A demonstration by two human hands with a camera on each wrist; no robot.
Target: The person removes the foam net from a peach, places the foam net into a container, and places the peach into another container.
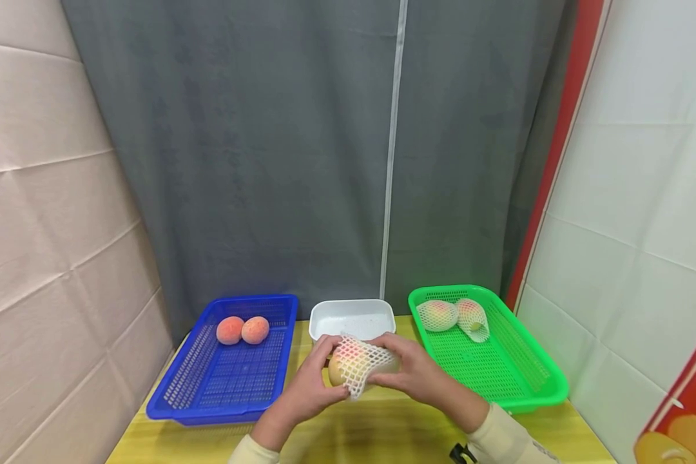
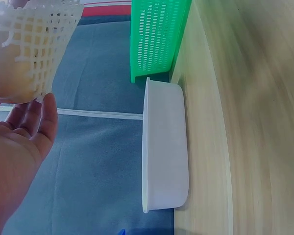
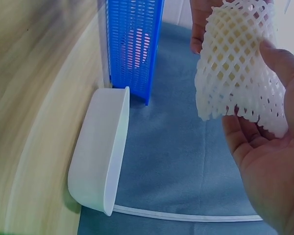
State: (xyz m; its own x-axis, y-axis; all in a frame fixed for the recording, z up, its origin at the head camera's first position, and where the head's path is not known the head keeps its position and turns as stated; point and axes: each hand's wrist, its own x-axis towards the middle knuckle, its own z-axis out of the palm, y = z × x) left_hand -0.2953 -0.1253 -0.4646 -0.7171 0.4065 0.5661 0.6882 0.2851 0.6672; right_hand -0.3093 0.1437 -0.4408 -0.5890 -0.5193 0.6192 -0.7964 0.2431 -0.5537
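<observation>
Between my two hands, above the table's middle, is a peach (image 1: 338,372) partly covered by a white foam net sleeve (image 1: 356,368). My left hand (image 1: 309,385) pinches the peach and the net's edge from the left, thumb below and fingers above. From the other side my right hand (image 1: 415,370) grips the net, its thumb across the mesh in the right wrist view. There the net (image 3: 237,63) hangs past the fruit with a loose, open end. In the left wrist view bare yellowish skin of the peach (image 2: 12,73) shows beside the mesh.
At left, a blue basket (image 1: 226,380) holds two bare peaches (image 1: 242,330). A white tub (image 1: 352,309) stands behind my hands. The green basket (image 1: 487,370) at right holds two net-covered peaches (image 1: 455,317). A grey curtain (image 1: 267,161) hangs behind the wooden table (image 1: 359,438).
</observation>
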